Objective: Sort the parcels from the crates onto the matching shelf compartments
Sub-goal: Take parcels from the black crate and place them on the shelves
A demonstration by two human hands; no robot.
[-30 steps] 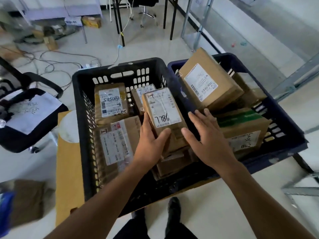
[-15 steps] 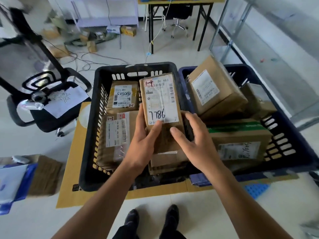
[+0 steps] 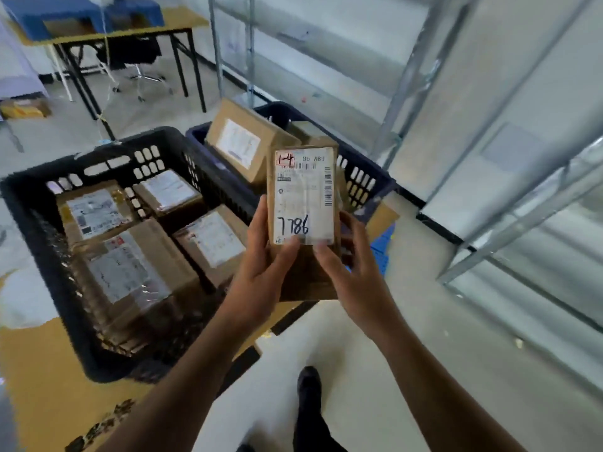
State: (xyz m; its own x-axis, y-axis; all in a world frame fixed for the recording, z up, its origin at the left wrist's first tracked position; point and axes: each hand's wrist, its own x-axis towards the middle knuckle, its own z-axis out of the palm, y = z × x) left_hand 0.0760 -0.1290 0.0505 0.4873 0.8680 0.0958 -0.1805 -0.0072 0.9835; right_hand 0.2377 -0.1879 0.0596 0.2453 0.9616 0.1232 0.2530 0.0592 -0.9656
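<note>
A small brown parcel point(image 3: 303, 197) with a white label reading "1-4" and "7786" is held upright in front of me, lifted clear of the crates. My left hand point(image 3: 264, 256) grips its left edge and my right hand point(image 3: 349, 272) grips its right lower edge. Below and to the left stands the black crate point(image 3: 39, 203) holding several labelled brown parcels point(image 3: 130, 275). Behind the held parcel is the dark blue crate point(image 3: 368, 177), with a large box point(image 3: 244, 145) leaning in it.
Grey metal shelf uprights point(image 3: 404, 83) and shelf rails point(image 3: 522, 223) rise on the right. Flattened cardboard point(image 3: 42, 370) lies under the black crate. A table point(image 3: 107, 31) with a chair beneath stands at the back left. My shoe point(image 3: 308, 383) is on the white floor.
Both hands have raised the 7786 parcel out of the black crate and carried it rightward. My view has swung right toward the metal shelving.
</note>
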